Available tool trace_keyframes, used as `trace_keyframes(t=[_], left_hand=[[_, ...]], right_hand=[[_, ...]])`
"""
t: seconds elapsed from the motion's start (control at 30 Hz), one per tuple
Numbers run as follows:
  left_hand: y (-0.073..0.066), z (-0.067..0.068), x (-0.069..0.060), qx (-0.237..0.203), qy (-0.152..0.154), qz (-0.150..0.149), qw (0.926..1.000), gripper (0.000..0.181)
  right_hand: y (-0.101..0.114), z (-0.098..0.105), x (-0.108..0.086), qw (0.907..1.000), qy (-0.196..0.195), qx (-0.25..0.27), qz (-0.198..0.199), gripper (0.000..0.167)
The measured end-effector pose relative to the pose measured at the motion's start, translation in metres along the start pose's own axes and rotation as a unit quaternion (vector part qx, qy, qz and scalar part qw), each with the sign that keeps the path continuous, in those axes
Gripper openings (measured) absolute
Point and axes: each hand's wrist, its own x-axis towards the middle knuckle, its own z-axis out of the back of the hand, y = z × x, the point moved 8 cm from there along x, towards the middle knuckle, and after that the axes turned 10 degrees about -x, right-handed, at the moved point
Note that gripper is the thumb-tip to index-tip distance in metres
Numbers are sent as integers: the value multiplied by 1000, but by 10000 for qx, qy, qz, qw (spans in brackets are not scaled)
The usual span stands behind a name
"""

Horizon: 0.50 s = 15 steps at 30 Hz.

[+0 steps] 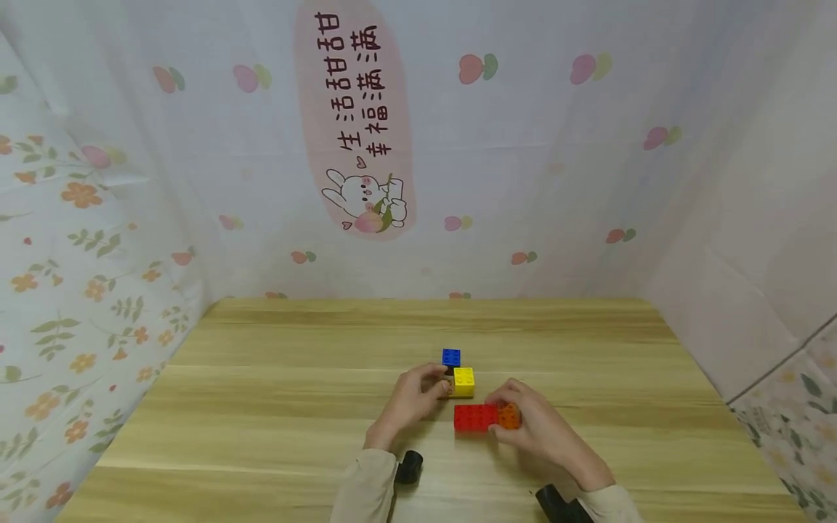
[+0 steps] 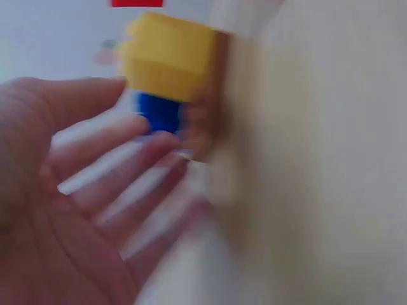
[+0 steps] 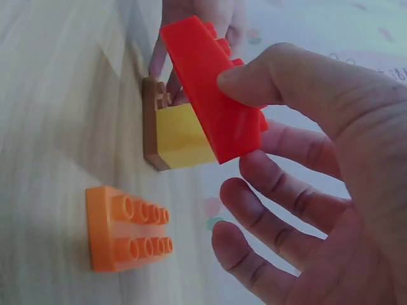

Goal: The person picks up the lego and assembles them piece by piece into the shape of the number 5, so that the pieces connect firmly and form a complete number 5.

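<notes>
A red brick (image 1: pixel 476 418) is pinched between the thumb and fingers of my right hand (image 1: pixel 536 427). In the right wrist view the red brick (image 3: pixel 213 95) is tilted, held above the table. Below it, an orange plate brick (image 3: pixel 130 229) lies with its studs up. My left hand (image 1: pixel 412 398) is beside a brown plate (image 3: pixel 151 124) that carries a yellow brick (image 1: pixel 463 380) on one end. Its fingers (image 2: pixel 114 162) are spread, blurred, with a gap to the thumb; whether they touch the plate I cannot tell. Beyond them stands a blue brick (image 1: pixel 451 357).
The wooden table (image 1: pixel 275 407) extends to both sides of the hands. A white printed curtain (image 1: pixel 523 160) rises at its back edge, with a flowered cloth (image 1: pixel 85 276) at the left. Black wrist devices (image 1: pixel 410 467) sit on both forearms.
</notes>
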Motion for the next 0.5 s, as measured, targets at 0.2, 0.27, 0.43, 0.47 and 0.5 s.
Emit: trace_keyframes(t=[0.2,0.27,0.43,0.47,0.5], left_hand=[[-30,18,-5,273,-90,-273,9992,33],[-35,16,-6,159,205,-255,9993,37],[-35,3,-8,-118,991,-116,9949,46],[-36,2,-8,-64,1011,-155,9947,46],[-37,1,-8,6,979,-234,9949,45]], right_hand=[[3,12,8,9979,-604,163,169,24],[2,13,11,9974,-677,251,85,25],[0,12,17,9968,-764,250,-40,27],[0,12,18,9967,-779,238,-48,27],[1,12,18,9965,-793,249,-44,28]])
